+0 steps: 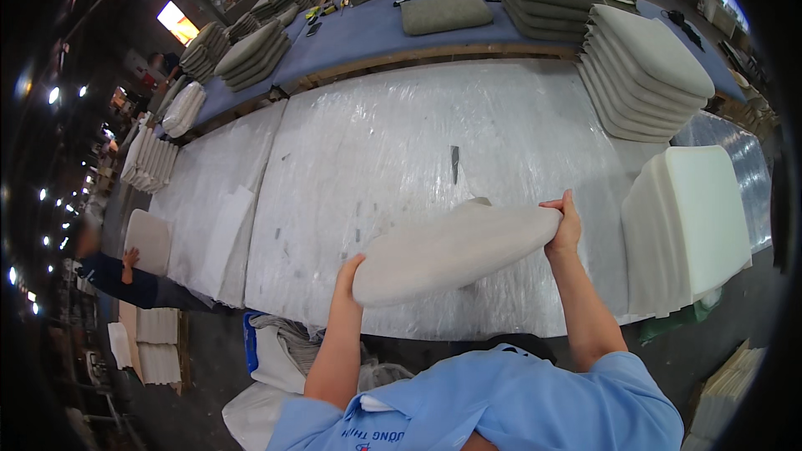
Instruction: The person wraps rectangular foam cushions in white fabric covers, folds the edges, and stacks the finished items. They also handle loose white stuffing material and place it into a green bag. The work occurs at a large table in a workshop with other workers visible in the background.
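Note:
A pale off-white seat cushion (455, 255) hangs tilted above the plastic-covered table (334, 167), its right end higher than its left. My left hand (348, 278) is closed on the cushion's left end, most of its fingers hidden behind it. At the other end my right hand (565, 227) grips the edge, with fingertips pointing up. Behind the cushion, a small greyish corner of material (479, 201) shows; what it belongs to is hidden. On the right of the table stands a stack of white foam pads (693, 225).
Grey-green cushions are stacked (647, 67) at the far right. A blue-covered table (359, 38) beyond carries another cushion (447, 13) and small tools. A dark strip (455, 164) lies on the plastic. At the left, a co-worker (125, 276) handles a pale cushion (148, 242).

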Demonstrator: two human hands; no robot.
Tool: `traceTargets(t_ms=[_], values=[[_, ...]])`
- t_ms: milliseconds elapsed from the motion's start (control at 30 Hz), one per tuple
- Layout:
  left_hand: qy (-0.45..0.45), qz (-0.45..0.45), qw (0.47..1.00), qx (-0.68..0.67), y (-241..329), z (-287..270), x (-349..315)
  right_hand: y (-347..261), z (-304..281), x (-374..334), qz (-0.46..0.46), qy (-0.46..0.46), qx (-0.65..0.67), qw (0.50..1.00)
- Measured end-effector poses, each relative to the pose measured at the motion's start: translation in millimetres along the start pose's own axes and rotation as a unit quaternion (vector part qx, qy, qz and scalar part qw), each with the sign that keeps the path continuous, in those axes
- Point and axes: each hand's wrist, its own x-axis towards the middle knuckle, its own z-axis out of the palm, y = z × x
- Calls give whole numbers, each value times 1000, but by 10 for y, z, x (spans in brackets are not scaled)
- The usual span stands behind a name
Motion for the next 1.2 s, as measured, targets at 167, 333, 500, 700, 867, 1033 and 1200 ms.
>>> traceTargets(t_ms=[167,333,500,700,867,1033,1200], values=[[31,-74,992,-98,-378,-279,-982,-319,143,-843,-73,-24,-65,995],[63,-129,989,-39,-448,-171,-1495,-431,-302,-1085,57,-133,-293,945],[-5,-180,983,47,-676,-211,-1113,-491,-580,-702,179,-229,-283,914],[-32,-207,961,183,-721,-276,-550,-44,-516,-151,238,-333,-370,834],[-40,-199,956,212,-769,-295,-303,741,-647,296,223,-326,-373,840],[-78,-206,951,215,-920,-44,-104,910,-1145,205,355,19,-107,928],[-39,-200,962,181,-968,-227,-354,390,-1087,-966,299,-8,196,934]])
